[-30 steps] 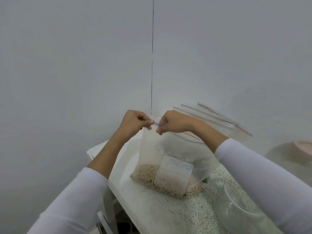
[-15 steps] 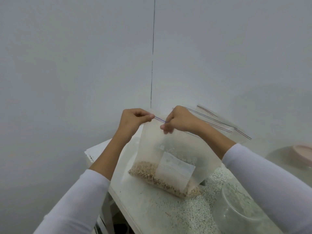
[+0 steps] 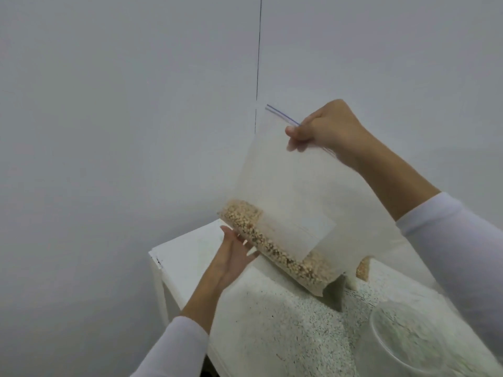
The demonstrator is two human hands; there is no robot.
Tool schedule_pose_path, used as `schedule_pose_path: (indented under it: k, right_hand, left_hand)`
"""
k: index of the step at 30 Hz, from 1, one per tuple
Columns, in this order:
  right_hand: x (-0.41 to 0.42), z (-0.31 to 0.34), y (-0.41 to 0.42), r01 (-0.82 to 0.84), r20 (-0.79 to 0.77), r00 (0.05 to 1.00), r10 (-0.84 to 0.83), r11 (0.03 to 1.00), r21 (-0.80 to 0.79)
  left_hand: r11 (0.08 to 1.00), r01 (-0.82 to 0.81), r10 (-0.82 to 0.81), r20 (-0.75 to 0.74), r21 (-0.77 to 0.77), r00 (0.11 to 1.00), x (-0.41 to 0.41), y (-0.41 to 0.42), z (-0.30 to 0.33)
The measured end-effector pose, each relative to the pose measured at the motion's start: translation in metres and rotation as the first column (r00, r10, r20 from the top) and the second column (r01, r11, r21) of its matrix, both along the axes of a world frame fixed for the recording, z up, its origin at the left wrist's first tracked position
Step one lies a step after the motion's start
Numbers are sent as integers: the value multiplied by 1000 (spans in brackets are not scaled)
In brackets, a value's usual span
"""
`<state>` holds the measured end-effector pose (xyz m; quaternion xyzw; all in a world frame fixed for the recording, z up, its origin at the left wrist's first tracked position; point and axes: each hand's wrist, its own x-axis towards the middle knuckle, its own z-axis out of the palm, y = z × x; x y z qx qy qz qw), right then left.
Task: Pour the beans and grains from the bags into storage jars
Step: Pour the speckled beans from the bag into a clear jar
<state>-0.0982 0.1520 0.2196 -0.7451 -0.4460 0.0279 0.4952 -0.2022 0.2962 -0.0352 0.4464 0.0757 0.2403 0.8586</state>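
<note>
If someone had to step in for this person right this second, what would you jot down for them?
Right hand pinches the zip-top bag at its top edge, lifted and tilted.
Left hand is open, fingers straight, under the bag's lower corner.
Tan grains sit along the bag's bottom.
Clear jar is at lower right on the table; its contents are blurred.
Done: bag raised.
Left: bring the bag over the jar and pour.
</note>
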Motion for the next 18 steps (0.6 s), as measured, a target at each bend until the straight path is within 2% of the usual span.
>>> schedule_pose_path:
  k: [2,3,6,11,15,18]
  right_hand:
    - [-2,1,-1,-37,-88,995,44,997,71]
    - [-3,1,-3,-55,-119,991,65,994,91]
    - [-1,0,-12,-114,-197,972,129,990,86]
    - [10,2,-27,-177,-299,935,192,981,77]
    - [17,1,-40,-231,-262,936,236,972,52]
    - [23,-3,-49,-242,-256,935,246,969,50]
  left_hand:
    - [990,17,2,137,-138,991,9,-13,13]
    - [977,-13,48,156,-215,987,14,-17,21]
    - [927,-129,170,88,-352,982,25,-20,40]
    - [935,-111,163,129,-337,978,32,-12,50]
    - [949,-40,110,209,-314,972,32,-6,58]
    - [965,-62,116,202,-253,973,30,0,62]
